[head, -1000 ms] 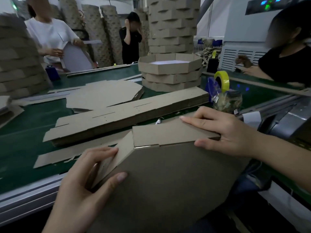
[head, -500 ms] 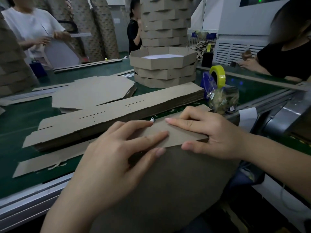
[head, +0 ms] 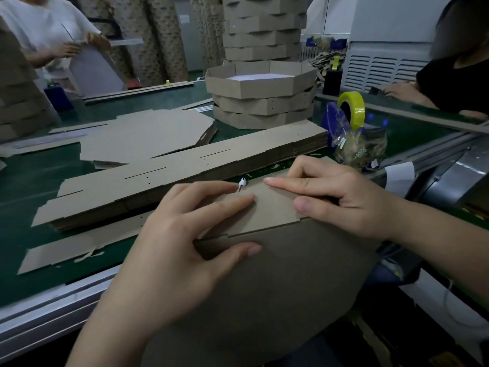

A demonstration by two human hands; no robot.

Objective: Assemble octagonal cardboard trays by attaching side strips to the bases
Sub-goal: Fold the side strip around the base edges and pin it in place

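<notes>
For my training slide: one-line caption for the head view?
Left hand presses and right hand grips a side strip along a cardboard base beside the green conveyor.

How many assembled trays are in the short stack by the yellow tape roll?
3: top tray, middle tray, bottom tray on the green belt. The tall tower behind is not counted. Nested ones may be hidden.

Premises: a cardboard-packaging workshop with a production line. A green conveyor belt (head: pixel 31 181) in a metal frame serves as the bench. On it lie stacked side strips (head: pixel 185 178), flat octagonal bases (head: pixel 148 136) and finished trays (head: pixel 262 102), with tall tray columns (head: pixel 262 27) behind. A worker in white (head: pixel 47 30) and a worker in black (head: pixel 455 83) attend the same belt. A vented machine cabinet (head: pixel 383 67) stands at the far right.
</notes>
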